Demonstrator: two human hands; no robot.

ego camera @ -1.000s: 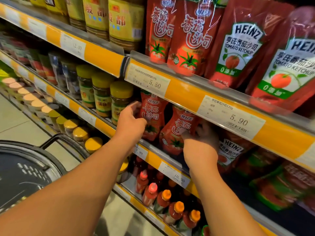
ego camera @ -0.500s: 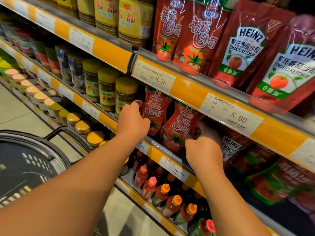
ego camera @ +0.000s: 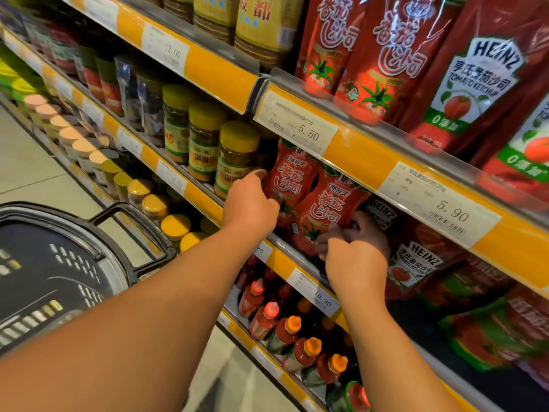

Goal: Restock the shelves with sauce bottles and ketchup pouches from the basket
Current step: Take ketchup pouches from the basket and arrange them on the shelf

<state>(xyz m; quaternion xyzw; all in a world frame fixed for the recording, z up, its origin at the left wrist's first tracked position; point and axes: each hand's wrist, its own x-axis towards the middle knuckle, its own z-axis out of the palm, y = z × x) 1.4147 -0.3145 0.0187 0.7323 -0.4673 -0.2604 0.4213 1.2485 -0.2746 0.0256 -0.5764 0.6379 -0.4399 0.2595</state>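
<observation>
Two red ketchup pouches stand side by side on the middle shelf (ego camera: 300, 263). My left hand (ego camera: 251, 205) grips the left pouch (ego camera: 289, 176) along its left edge. My right hand (ego camera: 355, 254) pinches the lower right part of the right pouch (ego camera: 325, 212), fingers curled against it. The black basket (ego camera: 98, 233) sits at the lower left, its handle up; its contents are not visible. Sauce bottles (ego camera: 297, 331) with orange and pink caps stand on the shelf below.
Heinz ketchup pouches (ego camera: 416, 269) fill the middle shelf to the right and more pouches (ego camera: 481, 78) line the top shelf. Yellow-lidded spice jars (ego camera: 234, 156) stand just left of my left hand. Yellow price rails (ego camera: 356, 153) jut out over each shelf.
Both hands have stayed on the two pouches, which now stand a little more upright and closer together. The camera has moved nearer to the shelf.
</observation>
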